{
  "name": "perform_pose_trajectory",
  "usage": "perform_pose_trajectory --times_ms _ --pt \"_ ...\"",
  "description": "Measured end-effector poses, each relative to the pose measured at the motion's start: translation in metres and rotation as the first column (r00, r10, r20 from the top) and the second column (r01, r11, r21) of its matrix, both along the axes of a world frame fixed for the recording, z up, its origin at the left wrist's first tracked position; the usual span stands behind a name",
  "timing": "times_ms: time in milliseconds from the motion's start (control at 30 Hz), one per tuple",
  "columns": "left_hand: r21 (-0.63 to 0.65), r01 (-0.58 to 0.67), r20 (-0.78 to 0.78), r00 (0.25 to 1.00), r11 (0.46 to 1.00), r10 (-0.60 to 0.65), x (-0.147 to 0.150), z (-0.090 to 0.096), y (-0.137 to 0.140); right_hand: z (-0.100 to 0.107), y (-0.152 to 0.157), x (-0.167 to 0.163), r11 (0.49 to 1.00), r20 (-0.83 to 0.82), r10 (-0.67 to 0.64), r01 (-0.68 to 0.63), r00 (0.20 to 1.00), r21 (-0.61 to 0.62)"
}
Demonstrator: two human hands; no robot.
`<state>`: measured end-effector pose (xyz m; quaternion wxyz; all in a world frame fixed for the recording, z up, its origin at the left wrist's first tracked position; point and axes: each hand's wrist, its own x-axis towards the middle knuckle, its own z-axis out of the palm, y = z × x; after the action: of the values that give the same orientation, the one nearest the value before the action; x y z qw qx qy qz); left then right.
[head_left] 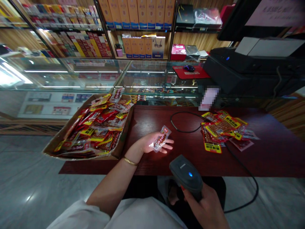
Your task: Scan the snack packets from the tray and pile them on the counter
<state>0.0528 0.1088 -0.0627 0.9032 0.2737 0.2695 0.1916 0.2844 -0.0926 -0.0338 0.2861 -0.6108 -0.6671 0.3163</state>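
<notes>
My left hand [152,143], palm up over the dark red table, has its thumb across a small clear snack packet [160,139] with a red label. Around the handle of a dark grey barcode scanner [183,171] my right hand [206,206] is closed. The scanner's head points toward the packet, and a blue light glows on its top. To the left stands an open cardboard box [121,149] full of red, yellow and clear snack packets [100,124]. A loose pile of similar packets [221,127] lies to the right.
The scanner's black cable [250,175] loops past the table's front edge [238,175]. Behind the table [147,117] is a glass counter [152,68] with a mouse [189,68] on a red mat. A black machine [250,70] stands at the right. Boxes fill the back shelves.
</notes>
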Motion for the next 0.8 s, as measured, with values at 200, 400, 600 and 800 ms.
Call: perform_pose_trajectory --times_ms 200,400,600,800 --pt "0.035 -0.016 -0.057 0.998 0.999 0.018 0.005 0.005 0.001 0.004 -0.001 -0.006 0.999 -0.109 -0.042 0.041 0.993 -0.011" --pt "0.035 -0.008 -0.056 0.998 0.999 0.01 0.005 0.004 0.003 0.006 -0.002 -0.009 0.997 -0.13 0.002 -0.012 0.991 -0.077" --pt "0.011 -0.1 -0.114 0.988 0.995 0.1 0.006 0.012 -0.003 0.012 -0.003 -0.008 0.998 -0.129 -0.051 0.046 0.99 -0.048" --pt "0.144 -0.312 -0.183 0.924 0.939 0.335 0.049 0.012 -0.026 0.011 -0.01 0.005 0.969 -0.117 -0.24 0.244 0.964 0.025"
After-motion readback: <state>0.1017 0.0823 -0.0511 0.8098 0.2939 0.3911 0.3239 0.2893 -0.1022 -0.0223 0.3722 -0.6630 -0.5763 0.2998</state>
